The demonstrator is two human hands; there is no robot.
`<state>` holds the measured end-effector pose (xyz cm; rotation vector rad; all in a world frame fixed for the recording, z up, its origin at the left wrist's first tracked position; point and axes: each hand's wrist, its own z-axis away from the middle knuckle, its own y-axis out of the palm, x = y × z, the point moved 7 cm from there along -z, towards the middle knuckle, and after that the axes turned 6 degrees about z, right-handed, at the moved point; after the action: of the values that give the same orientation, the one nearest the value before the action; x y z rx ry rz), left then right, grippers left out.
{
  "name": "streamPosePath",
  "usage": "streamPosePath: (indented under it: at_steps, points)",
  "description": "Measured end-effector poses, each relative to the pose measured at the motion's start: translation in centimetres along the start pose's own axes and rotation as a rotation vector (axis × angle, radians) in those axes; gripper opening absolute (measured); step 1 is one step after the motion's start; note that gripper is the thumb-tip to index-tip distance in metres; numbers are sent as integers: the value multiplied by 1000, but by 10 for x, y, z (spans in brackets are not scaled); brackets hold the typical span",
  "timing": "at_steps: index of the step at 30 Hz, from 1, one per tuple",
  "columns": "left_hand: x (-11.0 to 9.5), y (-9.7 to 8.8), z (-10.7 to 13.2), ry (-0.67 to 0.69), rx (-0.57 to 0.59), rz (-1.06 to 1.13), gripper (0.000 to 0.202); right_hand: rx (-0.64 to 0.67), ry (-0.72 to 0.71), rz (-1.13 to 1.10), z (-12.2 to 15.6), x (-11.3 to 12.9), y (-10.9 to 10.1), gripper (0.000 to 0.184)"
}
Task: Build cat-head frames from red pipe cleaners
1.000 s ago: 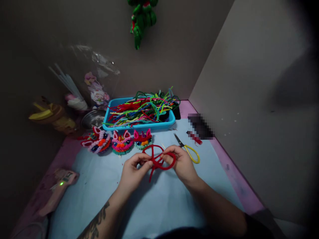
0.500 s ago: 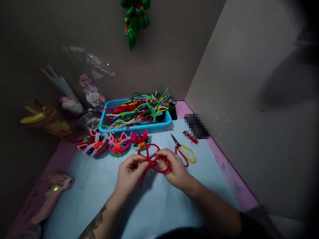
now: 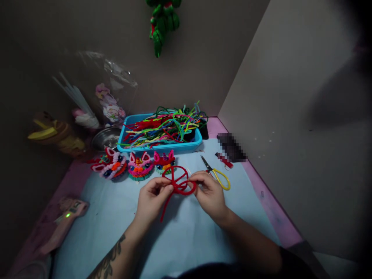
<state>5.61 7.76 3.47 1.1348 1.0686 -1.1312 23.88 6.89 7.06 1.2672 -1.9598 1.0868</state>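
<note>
Right hand (image 3: 211, 195): farther right than half a second ago, masking more of the scissors (image 3: 210, 168); its loop of red fuzzy stem (image 3: 175, 185) looks smaller.
Blue sheet (image 3: 113, 221): spread beneath the hands.
Blue tray (image 3: 159, 148): beyond the hands, heaped with coloured stems (image 3: 155, 124).
Hand grips: left hand (image 3: 149, 195) pinches the stem near its crossing; right pinches the loop's right end.
Animal heads (image 3: 141, 166): three in a row, tray side.
Red stem: between both hands, above the sheet, tail hanging.
Crossing: best pinned firmly left while the right eases slack evenly, judging by the ring's roundness.
Obscured: fingertip contact, strand order; dark patch (image 3: 232, 147) pixelated; green figure (image 3: 162, 23) cut off above.
</note>
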Motion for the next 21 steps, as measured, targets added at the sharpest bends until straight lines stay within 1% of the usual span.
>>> streamPosePath:
  at_steps: [2,4,6,7,10,12,14,17,19,21]
  points:
    - [-2,2,1,2,3,0,18,46,-26,6,1,4,6,11]
    - [-3,3,2,1,4,-1,16,91,-103,17,2,12,11,12]
    - [-5,3,2,4,4,-4,15,108,-173,43,4,16,12,15]
    - [-6,3,2,7,0,-4,14,104,-186,63,4,17,11,18]
    - [-7,0,2,16,-31,17,14,64,-161,141,4,12,6,32]
    - [-7,-1,1,11,-48,35,14,23,-149,182,3,9,1,35]
    - [-6,-2,1,10,-52,36,14,-9,-161,198,3,10,-3,32]
    - [-5,-1,1,20,-40,20,14,-19,-171,188,3,11,-4,25]
    - [-4,0,1,24,-31,6,14,-19,-139,160,3,10,-4,22]
    - [-4,0,2,24,-28,-7,14,-22,-76,110,3,7,-3,19]
